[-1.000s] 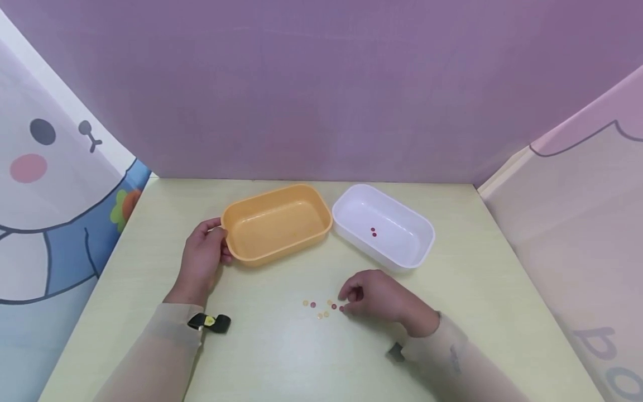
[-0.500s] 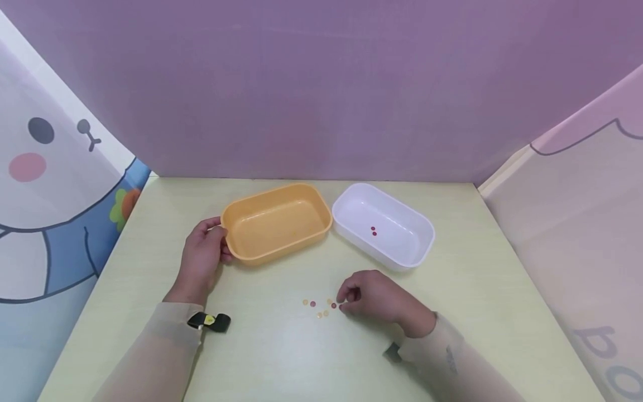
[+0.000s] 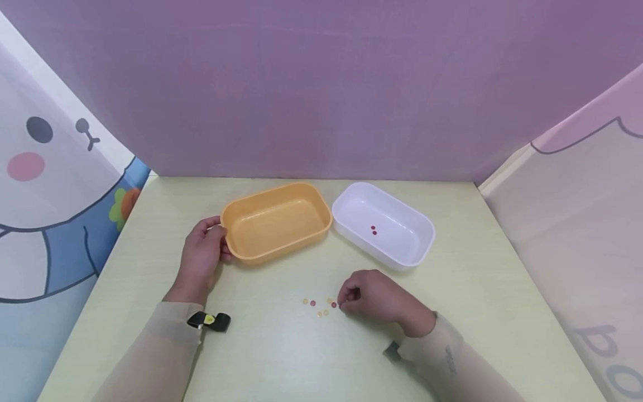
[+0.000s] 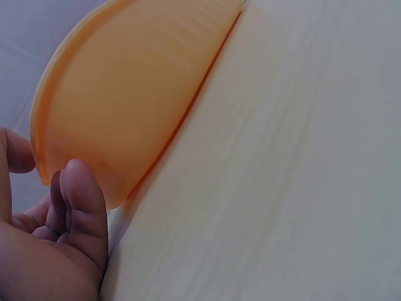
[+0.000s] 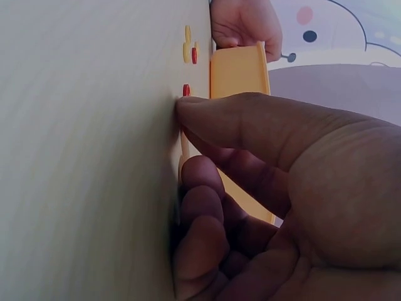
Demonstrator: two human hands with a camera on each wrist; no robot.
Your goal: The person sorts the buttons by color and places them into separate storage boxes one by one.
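Note:
My left hand (image 3: 201, 254) holds the left end of an orange plastic tray (image 3: 276, 226), thumb on the near side of the end wall and a finger around the far side, as the left wrist view shows. Low over the table, my right hand (image 3: 374, 296) pinches a small red disc between thumb and index finger, its other fingers curled in. The fingertips mostly cover that disc. Just left of them lie a red disc (image 3: 334, 305), a second red disc (image 3: 313, 303) and several yellow discs (image 3: 326, 312).
A white plastic tray (image 3: 399, 234) stands right of the orange one, their ends close together, with two red discs (image 3: 374, 230) inside. Behind the pale table (image 3: 271, 352) rises a purple wall (image 3: 321, 100); printed panels flank both sides.
My right thumb and index finger have closed over the rightmost red disc, which showed more fully before. My left hand and both trays keep their places.

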